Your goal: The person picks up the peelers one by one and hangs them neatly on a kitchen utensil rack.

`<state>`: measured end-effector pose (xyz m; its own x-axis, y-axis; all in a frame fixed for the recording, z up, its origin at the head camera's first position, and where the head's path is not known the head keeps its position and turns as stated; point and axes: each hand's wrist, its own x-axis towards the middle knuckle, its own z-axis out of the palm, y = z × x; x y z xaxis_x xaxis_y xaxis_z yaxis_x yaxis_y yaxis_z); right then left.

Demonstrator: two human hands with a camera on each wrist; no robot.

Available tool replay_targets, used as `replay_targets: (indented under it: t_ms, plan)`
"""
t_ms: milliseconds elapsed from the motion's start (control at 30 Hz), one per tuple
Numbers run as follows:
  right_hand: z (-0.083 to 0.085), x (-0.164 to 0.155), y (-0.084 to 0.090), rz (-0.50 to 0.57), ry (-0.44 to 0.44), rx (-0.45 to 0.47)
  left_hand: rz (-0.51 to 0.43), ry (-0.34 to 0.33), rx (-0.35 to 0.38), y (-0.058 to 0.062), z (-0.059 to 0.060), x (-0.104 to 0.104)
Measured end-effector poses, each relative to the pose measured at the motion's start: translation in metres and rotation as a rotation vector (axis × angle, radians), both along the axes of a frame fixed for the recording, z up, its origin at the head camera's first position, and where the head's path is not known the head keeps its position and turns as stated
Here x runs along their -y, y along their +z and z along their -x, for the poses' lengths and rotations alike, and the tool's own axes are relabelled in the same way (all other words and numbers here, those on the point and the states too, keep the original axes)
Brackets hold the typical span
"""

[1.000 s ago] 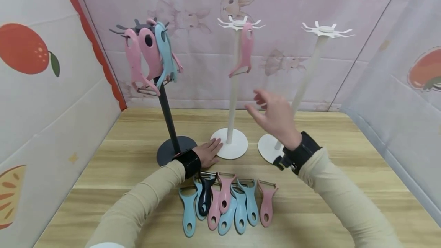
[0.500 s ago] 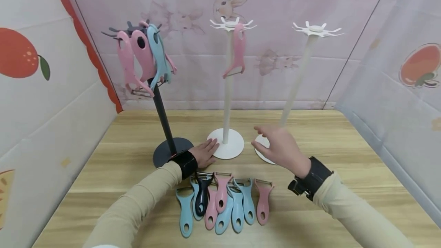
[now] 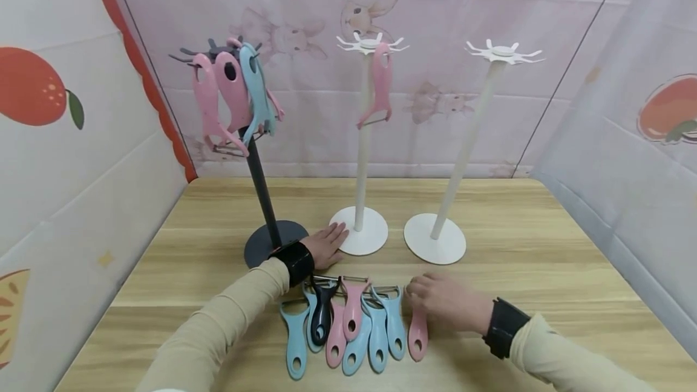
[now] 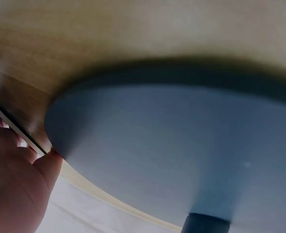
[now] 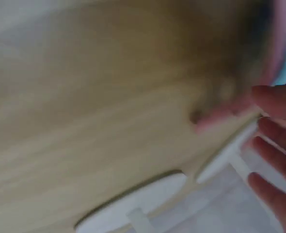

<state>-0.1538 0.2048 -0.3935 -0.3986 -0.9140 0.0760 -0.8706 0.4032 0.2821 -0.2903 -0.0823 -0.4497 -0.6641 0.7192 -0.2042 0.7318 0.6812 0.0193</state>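
My left hand point(image 3: 327, 245) lies with its fingers extended on the round base of the middle white stand point(image 3: 366, 241). In the left wrist view, its thumb is at the rim of the dark stand's base point(image 4: 133, 131). My right hand point(image 3: 443, 300) is over the blade end of the rightmost pink peeler point(image 3: 418, 340), hiding that end. In the right wrist view, the fingers point(image 5: 271, 194) are spread and loosely bent, with the thumb close by the blurred pink peeler. Left of it lie several blue, pink and black peelers point(image 3: 321, 319), some overlapping.
A dark stand point(image 3: 261, 192) at the left bears several pink and blue peelers point(image 3: 207, 95) on its hooks. One pink peeler point(image 3: 382, 83) hangs from the middle stand. A second white stand point(image 3: 460, 162) stands at the right with bare hooks. Fabric walls surround the wooden table point(image 3: 517, 228).
My right hand has come down from beside the middle stand's hanging peeler to the rightmost pink peeler on the table. The left hand has stayed on the base.
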Motion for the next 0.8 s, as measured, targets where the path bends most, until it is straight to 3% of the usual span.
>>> replay_targets:
  t_ms: [100, 233, 433, 800]
  plan:
    - [-0.002, -0.001, -0.013, -0.05, 0.076, -0.167, 0.006, 0.002, -0.003, 0.0, 0.001, 0.001]
    - [-0.002, 0.0, -0.019, -0.064, 0.115, -0.261, 0.004, 0.008, 0.009, 0.001, 0.0, 0.001]
    - [-0.003, -0.002, -0.017, -0.053, 0.122, -0.199, 0.012, 0.024, 0.033, 0.002, 0.0, -0.001]
    - [0.002, -0.012, -0.001, 0.257, 0.153, -0.053, 0.017, 0.019, 0.034, 0.004, -0.001, -0.001]
